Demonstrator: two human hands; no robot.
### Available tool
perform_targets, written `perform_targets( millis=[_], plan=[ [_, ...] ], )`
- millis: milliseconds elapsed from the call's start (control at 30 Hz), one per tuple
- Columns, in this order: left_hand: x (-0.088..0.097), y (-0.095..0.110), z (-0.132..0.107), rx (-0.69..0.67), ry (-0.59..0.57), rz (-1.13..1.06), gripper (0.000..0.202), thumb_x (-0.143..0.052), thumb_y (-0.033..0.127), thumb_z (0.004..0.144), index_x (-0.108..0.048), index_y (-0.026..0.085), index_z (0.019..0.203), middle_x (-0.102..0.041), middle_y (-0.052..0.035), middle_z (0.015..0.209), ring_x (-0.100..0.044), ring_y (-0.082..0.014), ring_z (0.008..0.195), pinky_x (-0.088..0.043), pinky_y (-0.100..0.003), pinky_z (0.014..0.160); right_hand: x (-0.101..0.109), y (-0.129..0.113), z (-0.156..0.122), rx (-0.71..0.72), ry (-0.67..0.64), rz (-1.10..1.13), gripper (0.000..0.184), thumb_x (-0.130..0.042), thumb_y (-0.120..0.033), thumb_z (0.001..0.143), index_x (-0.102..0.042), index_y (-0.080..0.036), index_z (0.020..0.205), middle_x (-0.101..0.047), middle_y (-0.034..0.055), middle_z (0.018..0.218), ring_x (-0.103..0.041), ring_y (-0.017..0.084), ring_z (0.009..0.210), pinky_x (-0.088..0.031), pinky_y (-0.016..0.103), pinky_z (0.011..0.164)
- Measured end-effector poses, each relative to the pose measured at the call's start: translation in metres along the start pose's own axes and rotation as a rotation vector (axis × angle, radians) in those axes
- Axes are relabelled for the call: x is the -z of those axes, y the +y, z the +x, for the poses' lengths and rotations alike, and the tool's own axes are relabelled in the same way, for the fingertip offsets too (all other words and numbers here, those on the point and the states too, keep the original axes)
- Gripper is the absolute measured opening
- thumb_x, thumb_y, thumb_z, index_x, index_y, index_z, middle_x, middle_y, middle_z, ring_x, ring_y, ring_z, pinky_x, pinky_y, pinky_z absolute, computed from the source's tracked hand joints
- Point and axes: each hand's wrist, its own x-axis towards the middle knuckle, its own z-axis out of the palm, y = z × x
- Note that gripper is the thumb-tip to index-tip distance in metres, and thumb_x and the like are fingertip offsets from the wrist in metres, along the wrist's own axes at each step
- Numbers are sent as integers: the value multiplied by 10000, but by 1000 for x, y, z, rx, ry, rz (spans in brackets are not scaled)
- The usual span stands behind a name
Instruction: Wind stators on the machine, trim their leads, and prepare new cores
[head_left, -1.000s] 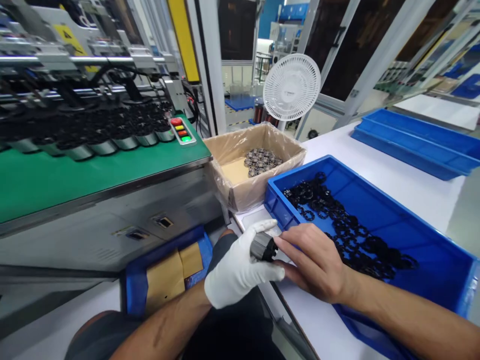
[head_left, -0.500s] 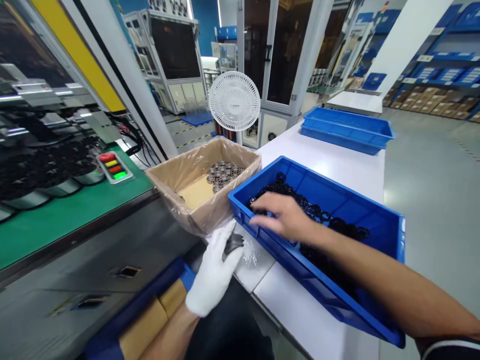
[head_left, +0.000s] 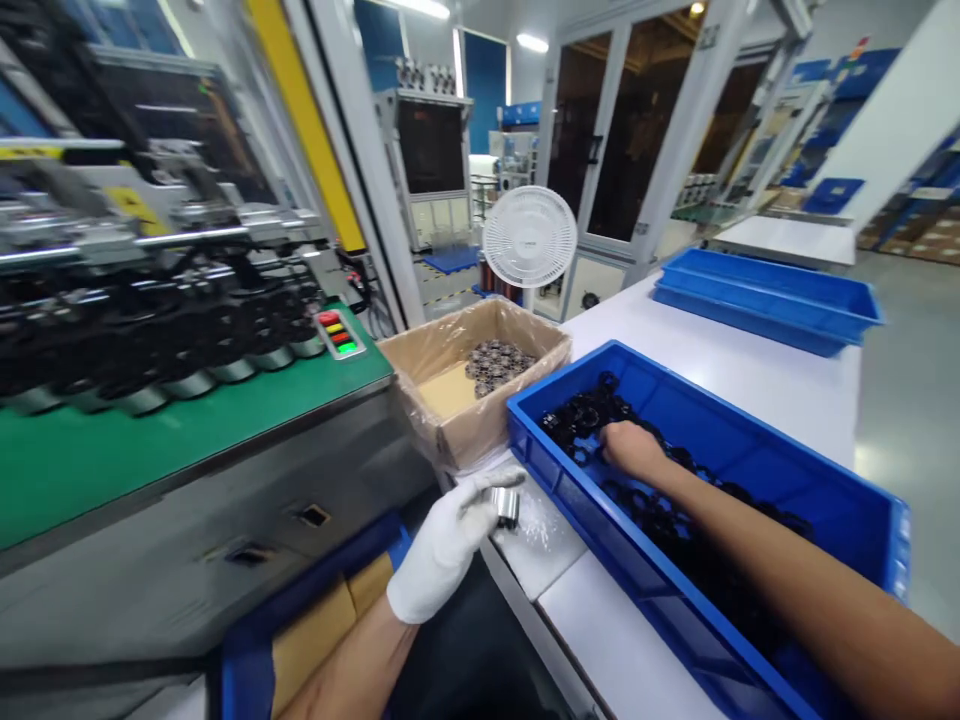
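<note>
My left hand (head_left: 442, 545), in a white glove, is closed around a short silver metal cylinder (head_left: 505, 507) with a dark lower edge. It holds this part above the near edge of the table, beside a blue bin (head_left: 637, 575). Inside that bin, my bare right hand (head_left: 634, 450) reaches down among many black ring-shaped plastic parts (head_left: 592, 408). Its fingers are curled together, and their tips are hidden, so what they grip cannot be made out.
A plastic-lined cardboard box (head_left: 469, 440) holds a cluster of metal parts (head_left: 499, 366). Stacked blue trays (head_left: 765, 300) stand farther back. On the left, a green bench (head_left: 225, 420) carries a row of cylinders and a button panel (head_left: 341, 335). A white fan (head_left: 529, 237) stands behind.
My right hand has gone down into the black parts and its fingers have closed. My left hand has turned the cylinder, so its silver side shows. The view has swung left.
</note>
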Motion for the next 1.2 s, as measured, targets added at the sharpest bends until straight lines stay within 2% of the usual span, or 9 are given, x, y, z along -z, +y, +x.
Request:
perform_targets(
  millis=[67,133,200,267,367,467,700,1033,1200],
  plan=[
    [-3,7,-9,10,52,15,718,-909,400,519,-585,178,1120,-653,-91,1128,-630,-235,969,-513,-328,821,19,-8,-9,51,133,50,191,-580,-240,945,-652,-112,1067,-679,83,1007,-660,186,917,-551,351,837],
    [-9,10,-15,30,106,12,725,-950,275,431,-553,197,1032,-647,-37,1028,-630,-185,863,-510,-293,762,34,-23,-29,139,278,112,186,-524,-185,945,-665,-119,1047,-688,84,981,-662,179,905,-535,311,839],
    [-14,11,-19,-3,101,-44,591,-920,304,530,-558,195,984,-642,-38,1034,-628,-168,846,-509,-291,761,40,-39,-58,321,462,279,182,-506,-190,941,-663,-154,1025,-680,72,984,-657,170,881,-532,291,799],
    [-20,9,-19,-71,42,-110,529,-878,363,620,-593,191,1031,-629,-71,1147,-627,-198,975,-502,-319,858,38,-55,-88,620,652,594,136,-545,-168,916,-655,-180,994,-661,61,940,-646,171,851,-531,295,747],
    [-29,5,-17,-67,-75,-215,694,-878,365,629,-550,213,1221,-590,-97,1264,-603,-240,1097,-487,-349,930,31,-72,-120,904,683,852,232,-567,-51,875,-637,-182,1053,-634,62,920,-627,164,857,-534,288,716],
    [-38,4,-16,3,-89,-285,882,-919,309,553,-465,216,1303,-610,-99,1240,-628,-246,1059,-506,-361,924,27,-78,-127,961,679,837,342,-542,37,849,-627,-157,1118,-627,89,960,-621,165,895,-544,283,728],
    [-33,0,-18,-75,46,-147,751,-862,325,660,-489,229,1304,-575,-95,1323,-573,-265,1204,-442,-387,1058,30,-71,-117,1109,690,637,523,-558,-25,821,-511,-109,1334,-605,168,1121,-587,268,1056,-553,453,844],
    [-32,-3,-19,-66,-38,-270,837,-919,341,564,-512,245,1289,-649,-61,1179,-645,-230,1053,-512,-369,945,22,-66,-113,1152,835,472,366,-606,-167,888,-564,-47,1231,-623,194,1074,-591,279,1020,-549,457,804],
    [-31,-1,-19,-93,-48,-154,818,-900,357,598,-502,238,1302,-633,-77,1259,-630,-254,1133,-483,-392,1020,23,-64,-113,1151,878,426,333,-567,-229,923,-574,-59,1210,-636,186,1035,-611,268,991,-557,436,773]
  ],
)
